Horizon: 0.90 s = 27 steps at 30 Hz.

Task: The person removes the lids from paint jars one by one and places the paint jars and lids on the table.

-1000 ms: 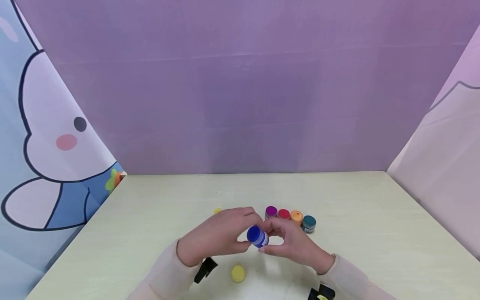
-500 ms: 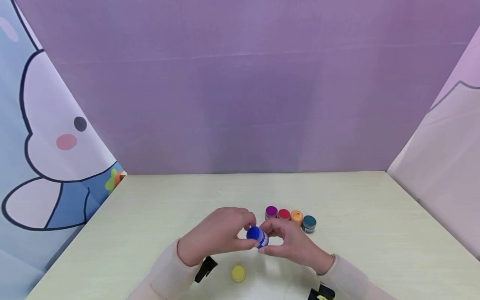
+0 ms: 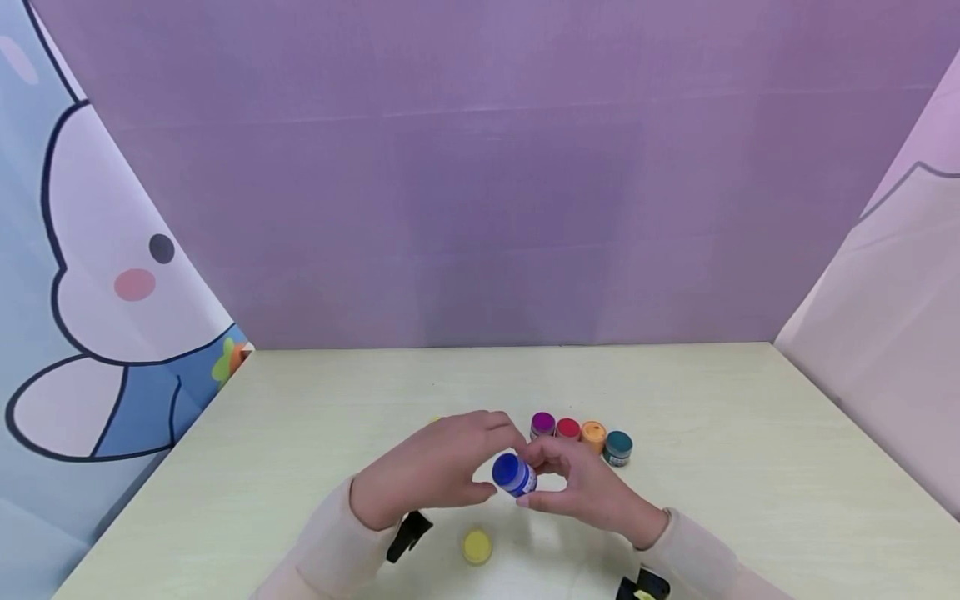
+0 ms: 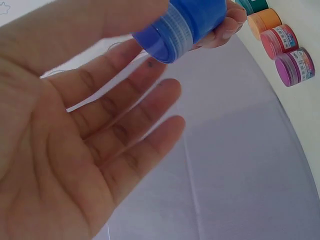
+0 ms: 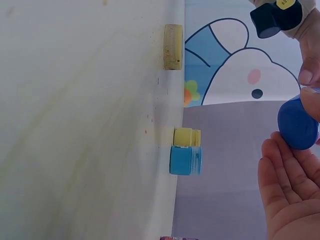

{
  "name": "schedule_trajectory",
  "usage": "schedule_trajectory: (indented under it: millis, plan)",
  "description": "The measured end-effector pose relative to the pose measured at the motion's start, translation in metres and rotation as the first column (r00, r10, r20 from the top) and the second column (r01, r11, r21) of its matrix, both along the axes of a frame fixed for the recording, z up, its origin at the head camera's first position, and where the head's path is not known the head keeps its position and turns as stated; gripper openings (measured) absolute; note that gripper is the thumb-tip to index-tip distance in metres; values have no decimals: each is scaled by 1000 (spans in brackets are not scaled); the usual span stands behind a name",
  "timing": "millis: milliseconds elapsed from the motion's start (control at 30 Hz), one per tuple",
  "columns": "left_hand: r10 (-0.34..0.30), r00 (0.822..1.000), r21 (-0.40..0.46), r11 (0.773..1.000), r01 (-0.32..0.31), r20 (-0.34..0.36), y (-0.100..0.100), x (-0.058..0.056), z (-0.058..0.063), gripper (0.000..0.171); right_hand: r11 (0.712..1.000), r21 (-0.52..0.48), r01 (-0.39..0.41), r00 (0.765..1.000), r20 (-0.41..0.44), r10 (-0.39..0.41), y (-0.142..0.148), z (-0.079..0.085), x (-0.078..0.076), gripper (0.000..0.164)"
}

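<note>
Above the table, my right hand (image 3: 588, 487) pinches a small blue paint jar (image 3: 514, 475) between thumb and fingers. The jar is tilted, its dark blue lid facing my left hand (image 3: 442, 467). That hand arches around the lid end, fingers extended and thumb apart from the jar in the head view. In the left wrist view, the long fingers of the left hand (image 4: 100, 110) are spread beneath the blue jar (image 4: 185, 27). The right wrist view shows the jar's round blue end (image 5: 296, 125) near the right hand (image 5: 295, 195). A flat yellow disc (image 3: 477, 547) lies in front.
Behind the hands stand paint jars in a row: purple (image 3: 543, 425), red (image 3: 568, 430), orange (image 3: 593, 435) and green (image 3: 618, 448). In the right wrist view, a light blue jar (image 5: 186, 160) stands beside a yellow jar (image 5: 187, 136). A purple backdrop (image 3: 510, 208) rises behind the table.
Half a second ago, my left thumb and fingers reached closer around the lid; now they have spread and drawn slightly back. The right hand and jar have stayed nearly still.
</note>
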<state>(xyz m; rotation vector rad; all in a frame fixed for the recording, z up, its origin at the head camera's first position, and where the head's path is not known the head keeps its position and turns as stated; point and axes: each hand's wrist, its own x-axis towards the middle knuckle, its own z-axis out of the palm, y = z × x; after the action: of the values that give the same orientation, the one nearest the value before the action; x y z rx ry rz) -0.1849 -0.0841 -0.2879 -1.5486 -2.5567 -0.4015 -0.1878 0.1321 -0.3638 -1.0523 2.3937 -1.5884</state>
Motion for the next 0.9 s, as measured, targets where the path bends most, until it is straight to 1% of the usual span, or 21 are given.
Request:
schedule_trajectory:
  millis: [133,233,400,533,667,767,900]
  plan:
    - [-31,1000,14,999,31,6,0,-1,-2,40,1000,-3,-5,1000,4,5,0,0,0,32]
    - [-36,999,14,999,36,6,0,-1,-2,38,1000,-4,-5,1000,14,6,0,0,-1,32]
    - [-33,999,37,999,33,-1,0,-1,-3,33,1000,6,0,1000,17,0,-2,3,1,31]
    - [16,1000,27,1000,-16,20,0,-2,-3,26,1000,15,5,1000,19,-5,-3,9,4,30]
    - [78,996,-10,997,-77,39,2,-2,-2,22,1000,17,13,999,33,-13,-2,6,2,30]
    - [106,993,-19,994,-106,47,3,-2,-2,22,1000,23,20,999,35,-20,-3,14,7,29]
    - [136,989,-10,991,-135,55,3,-1,-1,22,999,29,22,999,27,-23,-6,29,15,28]
